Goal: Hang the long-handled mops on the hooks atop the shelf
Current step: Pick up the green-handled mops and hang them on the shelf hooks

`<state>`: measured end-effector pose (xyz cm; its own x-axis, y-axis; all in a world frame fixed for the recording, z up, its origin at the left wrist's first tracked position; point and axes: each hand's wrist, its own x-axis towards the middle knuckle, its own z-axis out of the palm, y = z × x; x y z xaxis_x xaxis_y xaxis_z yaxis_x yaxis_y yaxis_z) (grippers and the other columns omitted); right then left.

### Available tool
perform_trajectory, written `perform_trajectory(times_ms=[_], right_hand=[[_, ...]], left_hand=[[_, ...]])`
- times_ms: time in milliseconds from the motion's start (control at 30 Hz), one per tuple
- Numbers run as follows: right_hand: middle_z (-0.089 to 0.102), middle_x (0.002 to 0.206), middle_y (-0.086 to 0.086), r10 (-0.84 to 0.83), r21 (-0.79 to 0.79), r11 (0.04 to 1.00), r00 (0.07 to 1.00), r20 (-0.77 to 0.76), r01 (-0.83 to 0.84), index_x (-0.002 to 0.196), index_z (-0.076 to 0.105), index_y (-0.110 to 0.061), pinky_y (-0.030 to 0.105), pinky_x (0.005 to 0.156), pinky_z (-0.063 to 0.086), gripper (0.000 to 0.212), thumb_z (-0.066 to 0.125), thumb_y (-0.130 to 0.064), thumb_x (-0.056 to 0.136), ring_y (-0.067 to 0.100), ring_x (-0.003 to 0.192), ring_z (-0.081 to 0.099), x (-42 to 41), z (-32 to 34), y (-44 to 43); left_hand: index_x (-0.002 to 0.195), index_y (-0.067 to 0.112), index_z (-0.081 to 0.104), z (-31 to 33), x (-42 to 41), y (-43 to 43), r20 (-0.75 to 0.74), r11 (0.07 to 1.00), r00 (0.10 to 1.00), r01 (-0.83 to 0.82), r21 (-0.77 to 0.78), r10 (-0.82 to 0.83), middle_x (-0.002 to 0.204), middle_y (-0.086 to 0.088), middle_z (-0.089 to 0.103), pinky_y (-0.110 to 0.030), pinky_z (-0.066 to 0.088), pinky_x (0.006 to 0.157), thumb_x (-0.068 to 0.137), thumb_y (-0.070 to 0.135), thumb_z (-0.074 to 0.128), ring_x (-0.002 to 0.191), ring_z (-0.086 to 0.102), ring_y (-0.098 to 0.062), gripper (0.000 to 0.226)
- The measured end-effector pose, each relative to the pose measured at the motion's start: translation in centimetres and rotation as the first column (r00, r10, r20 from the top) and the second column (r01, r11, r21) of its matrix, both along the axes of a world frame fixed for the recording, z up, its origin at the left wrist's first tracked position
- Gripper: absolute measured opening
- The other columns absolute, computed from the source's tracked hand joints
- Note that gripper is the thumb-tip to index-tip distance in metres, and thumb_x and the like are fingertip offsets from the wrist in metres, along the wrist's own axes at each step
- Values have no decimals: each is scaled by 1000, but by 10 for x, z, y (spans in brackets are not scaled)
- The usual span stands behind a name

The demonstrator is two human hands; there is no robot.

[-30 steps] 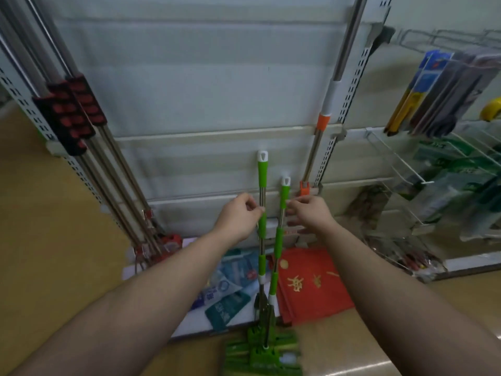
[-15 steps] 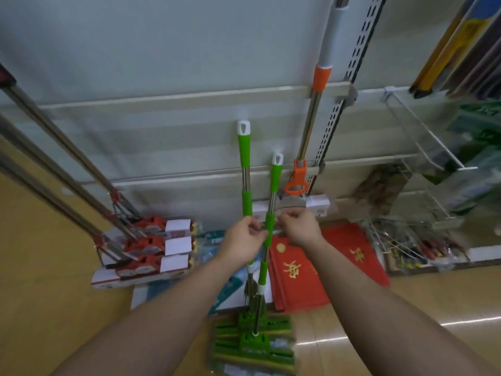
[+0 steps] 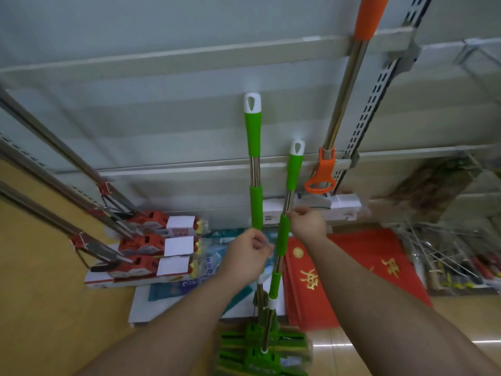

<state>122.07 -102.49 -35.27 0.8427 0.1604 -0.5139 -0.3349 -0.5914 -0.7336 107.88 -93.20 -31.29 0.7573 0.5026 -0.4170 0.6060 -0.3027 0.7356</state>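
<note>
Below the orange mop (image 3: 349, 85) hanging on the shelf, each hand has slid lower, left hand (image 3: 248, 257) holding the taller green mop (image 3: 253, 137), right hand (image 3: 307, 223) the shorter one (image 3: 294, 169), both ready to lift.

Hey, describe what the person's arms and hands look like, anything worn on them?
Both arms are bare along all the forearm that shows: no sleeves in view. The left hand and the right hand are bare too, with no gloves. No watch, bracelet or ring is visible on either wrist or on the fingers that show, and no markings either. Motion blur softens the fine detail.
</note>
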Motion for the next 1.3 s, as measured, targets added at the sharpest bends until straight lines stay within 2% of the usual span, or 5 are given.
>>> perform_trajectory(times_ms=[167,367,700,1100,1300], right_hand=[[51,154,15,12,-62,998,999,-34,-14,154,44,-10,39,111,41,62,61,-36,100,37,141,48,23,-14,17],[48,157,13,-1,-32,999,999,-47,-1,155,43,-14,41,116,37,64,65,-35,99,36,144,44,40,-31,27],[64,139,12,42,59,998,998,-50,-39,141,59,-17,43,108,48,53,70,-41,94,34,127,60,42,-36,29],[70,88,-4,164,75,983,984,76,-170,99,64,-27,32,76,49,17,69,-43,93,23,91,69,-23,-19,2],[65,73,-12,252,26,967,964,89,-255,81,63,-30,27,68,48,17,72,-39,92,16,82,67,-71,15,-20]], left_hand=[[107,22,63,-3,8,10,12,1000,1000,-25,-5,25,100,4,64,-21,44,65,96,30,63,89,61,-10,14],[110,23,62,-6,10,14,15,1000,1000,-16,-11,16,105,5,64,-17,42,61,98,30,60,91,62,-9,14],[109,22,62,-3,-3,18,-8,999,1000,-18,32,18,104,11,61,-18,43,63,99,28,59,87,58,-2,12],[99,26,62,7,-30,5,-68,998,998,20,62,-16,98,9,63,-31,56,77,96,25,62,88,62,-8,3],[131,22,59,13,-46,-6,-201,994,975,101,34,-93,127,3,64,-26,48,95,94,31,65,114,61,-17,39]])
